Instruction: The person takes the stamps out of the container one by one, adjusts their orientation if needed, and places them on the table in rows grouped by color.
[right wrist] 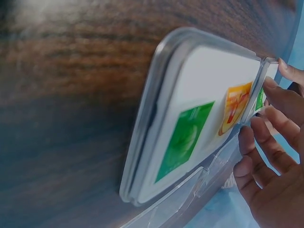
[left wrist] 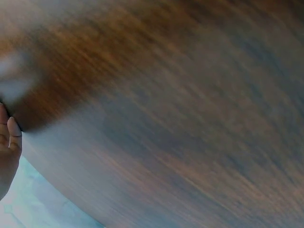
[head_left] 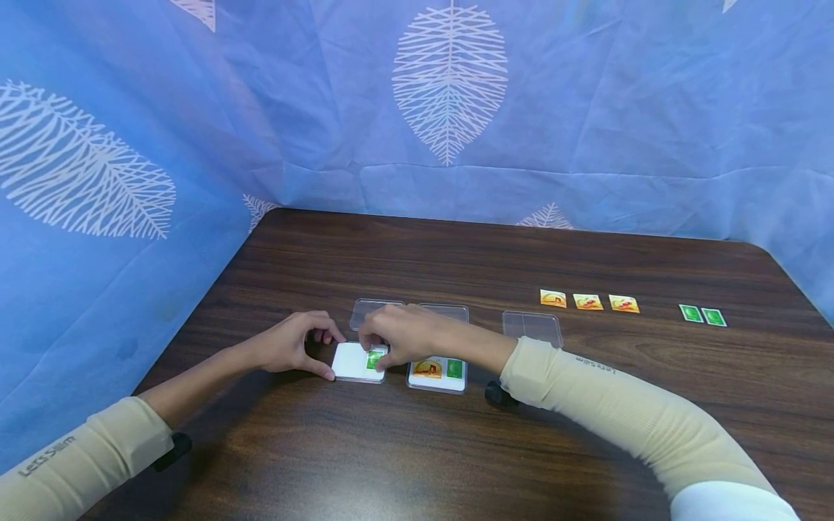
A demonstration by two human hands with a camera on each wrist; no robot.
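Note:
My left hand [head_left: 293, 344] holds the left side of a shallow clear plastic case [head_left: 355, 380] with a white card [head_left: 348, 359] in it, thumb at the near corner and index finger at the far one. Over the card's right part, my right hand [head_left: 402, 334] pinches a small green stamp [head_left: 374, 359] between thumb and index finger; whether it lies flat is hidden. To the right sits a second case [right wrist: 164, 90] whose white card bears an orange stamp [right wrist: 236, 107] and a green stamp [right wrist: 185, 140]. In the left wrist view, only part of the left hand [left wrist: 8, 152] shows.
Clear lids [head_left: 374, 310] lie behind the cases, one partly under the right hand. Another clear lid [head_left: 531, 327] lies right of them. Farther right are three orange stamps [head_left: 588, 302] and two green stamps [head_left: 702, 315] on the dark wooden table [head_left: 417, 449]. Blue cloth [head_left: 560, 108] hangs behind.

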